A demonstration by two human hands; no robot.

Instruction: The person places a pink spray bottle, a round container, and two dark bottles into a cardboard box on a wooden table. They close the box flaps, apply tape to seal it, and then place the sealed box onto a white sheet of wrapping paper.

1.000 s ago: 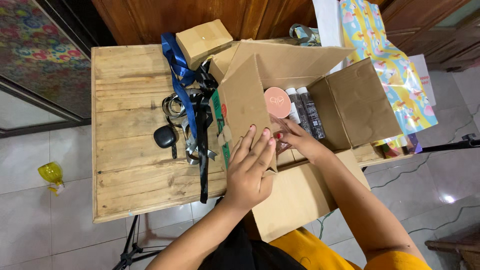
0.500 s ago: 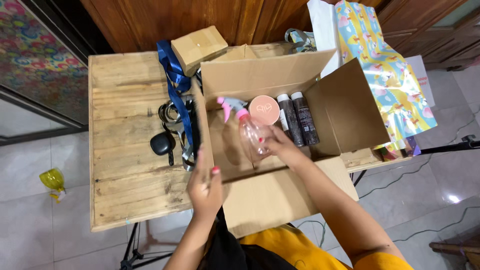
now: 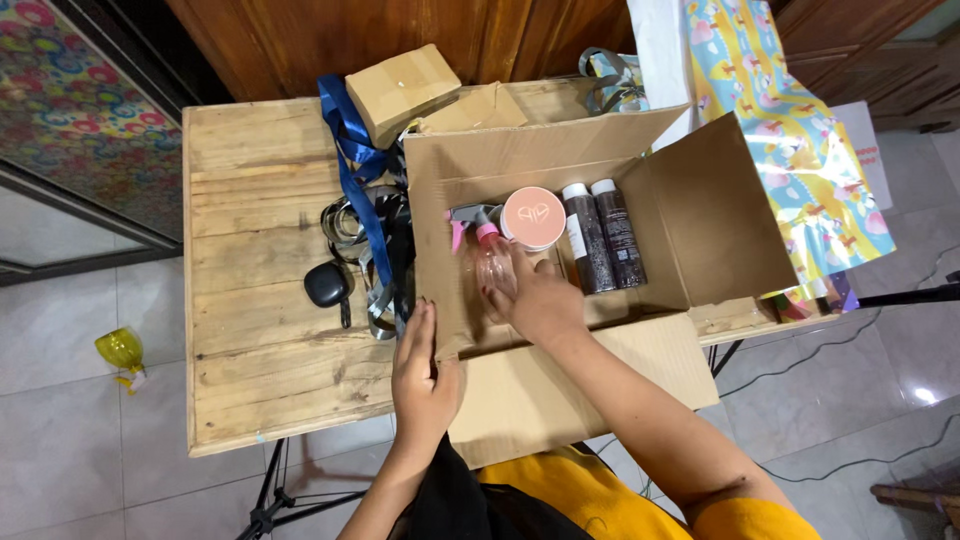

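Inside the open cardboard box (image 3: 700, 215) on the wooden table (image 3: 250, 300), the right hand (image 3: 540, 300) closes its fingers around a clear spray bottle (image 3: 490, 262) with a pink nozzle, lying beside a round pink-lidded jar (image 3: 532, 217) and two dark bottles (image 3: 603, 235) with pale label strips. The left hand (image 3: 420, 375) lies flat, fingers extended, against the box's left wall. A small closed carton (image 3: 402, 92) sits near blue straps (image 3: 352, 150) behind

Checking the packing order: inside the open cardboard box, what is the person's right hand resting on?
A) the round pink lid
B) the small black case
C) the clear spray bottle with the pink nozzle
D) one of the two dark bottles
C: the right hand lies on the clear spray bottle, left of the dark bottles.
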